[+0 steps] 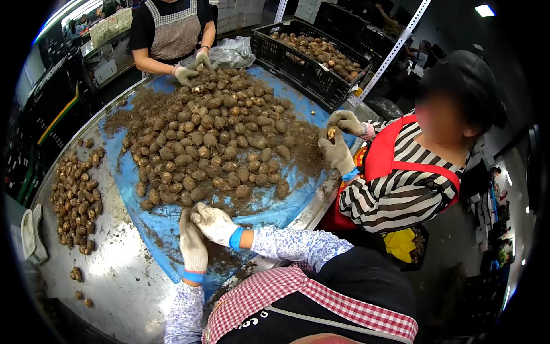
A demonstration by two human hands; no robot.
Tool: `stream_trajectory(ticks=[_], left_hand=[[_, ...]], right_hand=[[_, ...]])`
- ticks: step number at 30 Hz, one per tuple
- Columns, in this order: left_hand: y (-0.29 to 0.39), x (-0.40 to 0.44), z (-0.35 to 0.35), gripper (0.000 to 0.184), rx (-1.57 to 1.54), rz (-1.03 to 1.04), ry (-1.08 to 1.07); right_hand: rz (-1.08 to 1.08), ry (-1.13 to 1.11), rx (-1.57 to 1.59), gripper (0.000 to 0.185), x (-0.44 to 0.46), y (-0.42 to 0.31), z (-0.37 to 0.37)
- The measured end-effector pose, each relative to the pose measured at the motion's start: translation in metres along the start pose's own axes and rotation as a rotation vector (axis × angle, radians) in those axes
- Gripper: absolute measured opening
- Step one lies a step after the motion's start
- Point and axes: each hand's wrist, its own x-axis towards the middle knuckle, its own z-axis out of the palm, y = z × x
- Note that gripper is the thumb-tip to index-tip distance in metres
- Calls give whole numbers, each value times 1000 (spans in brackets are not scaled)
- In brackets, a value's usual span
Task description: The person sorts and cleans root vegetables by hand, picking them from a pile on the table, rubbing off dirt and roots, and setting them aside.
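Observation:
A heap of small brown taro (209, 140), with hairy roots and loose dirt, covers a blue plastic sheet (134, 200). At the heap's near edge, my two gloved hands meet close together. My left hand (193, 243) is on the left, its fingers curled toward the right one. Beside it, my right hand (215, 224) is closed, its knuckles bent and facing up. Whatever lies between the hands is hidden by the gloves. Cleaner-looking taro (77, 200) lie in a separate group on the metal tabletop (117, 261) at the left.
A co-worker's gloved hands (337, 150) hold a taro at the right. Across the table, another person's gloved hands (192, 70) touch the heap. A black crate (312, 80) of taro stands at the back right, near a metal post (395, 49). A white scale (33, 235) is far left.

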Motion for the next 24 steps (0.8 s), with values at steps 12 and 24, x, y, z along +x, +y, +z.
stream_trajectory(ticks=[12, 24], left_hand=[[16, -42, 25, 54, 164, 108, -67], [53, -44, -3, 55, -727, -275, -306]], right_hand=[[-454, 105, -515, 24, -15, 28, -24], [47, -457, -217, 45, -29, -58, -91]])
